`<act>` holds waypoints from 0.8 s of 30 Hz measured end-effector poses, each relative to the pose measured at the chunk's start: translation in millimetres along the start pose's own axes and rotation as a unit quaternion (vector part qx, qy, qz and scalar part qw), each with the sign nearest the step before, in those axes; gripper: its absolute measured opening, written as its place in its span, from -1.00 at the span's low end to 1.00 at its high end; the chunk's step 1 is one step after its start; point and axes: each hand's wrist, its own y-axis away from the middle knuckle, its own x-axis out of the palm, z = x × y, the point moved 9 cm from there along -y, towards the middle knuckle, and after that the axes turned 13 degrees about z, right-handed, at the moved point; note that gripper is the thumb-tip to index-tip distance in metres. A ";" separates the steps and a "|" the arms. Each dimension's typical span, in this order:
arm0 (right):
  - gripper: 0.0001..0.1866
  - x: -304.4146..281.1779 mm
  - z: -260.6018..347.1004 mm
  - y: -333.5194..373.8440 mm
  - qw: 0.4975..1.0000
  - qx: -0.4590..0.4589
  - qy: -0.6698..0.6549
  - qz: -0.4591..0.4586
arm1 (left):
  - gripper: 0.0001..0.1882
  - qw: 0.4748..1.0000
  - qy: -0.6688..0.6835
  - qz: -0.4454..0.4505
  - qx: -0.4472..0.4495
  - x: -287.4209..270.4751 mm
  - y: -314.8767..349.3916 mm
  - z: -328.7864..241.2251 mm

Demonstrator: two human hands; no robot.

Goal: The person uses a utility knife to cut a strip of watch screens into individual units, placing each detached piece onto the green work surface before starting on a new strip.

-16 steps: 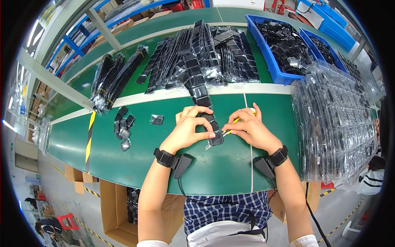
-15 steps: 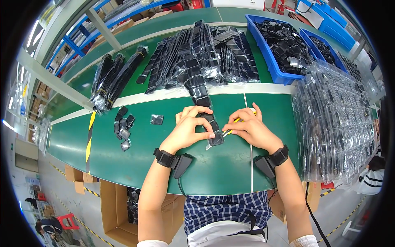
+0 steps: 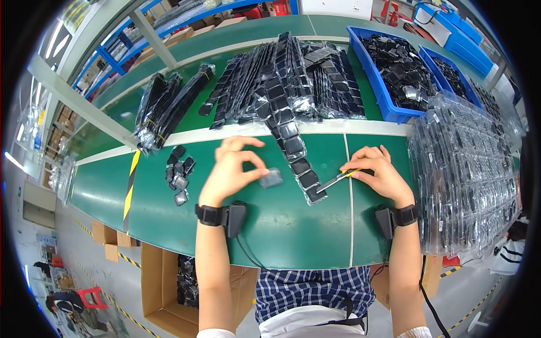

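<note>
Left hand [image 3: 231,169] pinches small grey square part [image 3: 271,178] just above green table [image 3: 282,231]. Right hand [image 3: 380,174] grips yellow-handled blade [image 3: 338,180], tip at black bagged strip [image 3: 298,163]. Best keep blade low, away from fingers.

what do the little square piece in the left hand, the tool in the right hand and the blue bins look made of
Square piece: looks like dark grey moulded plastic with a dull sheen; too small to be sure.
Tool: slim, shiny grey tip suggests metal, with a yellow part near the right hand, maybe plastic.
Blue bins: rigid plastic, going by the even colour and thick moulded rims.
The left hand pinches the piece.
</note>
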 end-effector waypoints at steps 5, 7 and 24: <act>-0.70 0.1 6.2 -2.6 1.000 -0.003 0.008 -0.008 | -0.83 0.977 -0.072 -0.014 -0.201 -27.7 33.2 65.5; -0.70 0.5 8.0 -3.1 1.000 -0.007 0.007 -0.011 | -0.82 0.975 -0.007 0.009 -0.220 -25.6 44.1 92.3; -0.71 1.2 2.2 -2.1 1.000 -0.006 0.004 -0.026 | -0.73 0.974 0.011 -0.017 -0.226 -38.7 71.9 113.1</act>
